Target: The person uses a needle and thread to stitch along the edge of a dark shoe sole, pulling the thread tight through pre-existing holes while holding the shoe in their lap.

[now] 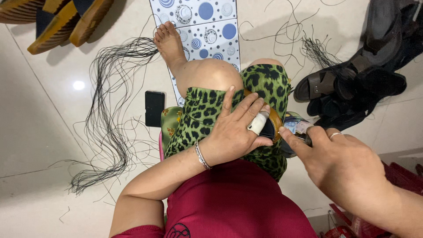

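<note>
Pressing down with the left hand (pixel 233 132), fingers spread flat over a curved brown-edged sandal sole (pixel 274 124) lying across the leopard-print lap (pixel 207 110); pinching a small dark tool (pixel 307 140) narrowly in the right hand (pixel 339 163), just beside the sole's edge. Resting nearby: one black phone (pixel 154 108), one loose hank of thin black cords (pixel 110 110), glossy tile.
</note>
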